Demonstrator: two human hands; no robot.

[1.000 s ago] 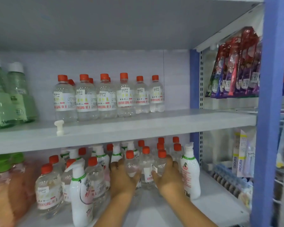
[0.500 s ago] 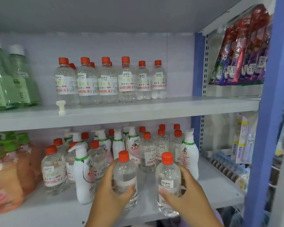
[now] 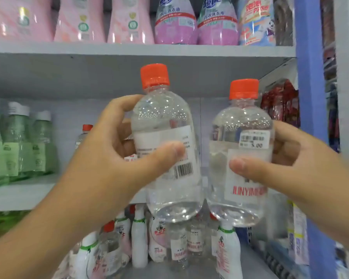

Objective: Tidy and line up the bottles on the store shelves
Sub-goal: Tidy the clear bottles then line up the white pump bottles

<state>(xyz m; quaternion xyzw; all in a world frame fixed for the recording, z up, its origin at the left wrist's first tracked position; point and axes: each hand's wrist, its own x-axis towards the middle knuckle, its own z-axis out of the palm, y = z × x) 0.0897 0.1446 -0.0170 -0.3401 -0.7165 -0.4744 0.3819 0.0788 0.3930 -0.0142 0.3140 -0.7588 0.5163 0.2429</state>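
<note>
My left hand [image 3: 109, 158] grips a clear bottle with an orange cap [image 3: 165, 121], held upright in the air with its barcode label facing me. My right hand [image 3: 294, 166] grips a second clear orange-capped bottle [image 3: 242, 137] beside it, a price sticker and red lettering on its front. Both bottles hang in front of the middle shelf [image 3: 18, 194], almost touching near their bases. Behind my left hand another orange-capped bottle [image 3: 85, 133] shows on the middle shelf. More clear bottles [image 3: 178, 244] and white pump bottles [image 3: 138, 238] stand crowded on the bottom shelf.
Green bottles with white caps [image 3: 18, 143] stand at the left of the middle shelf. Pink and purple detergent bottles [image 3: 175, 21] fill the top shelf. A blue upright post [image 3: 310, 77] bounds the shelf on the right, with red packets [image 3: 280, 103] hanging beyond it.
Both hands have lifted their bottles from the bottom shelf up to the level of the middle shelf. The view has tilted upward, so the top shelf now shows.
</note>
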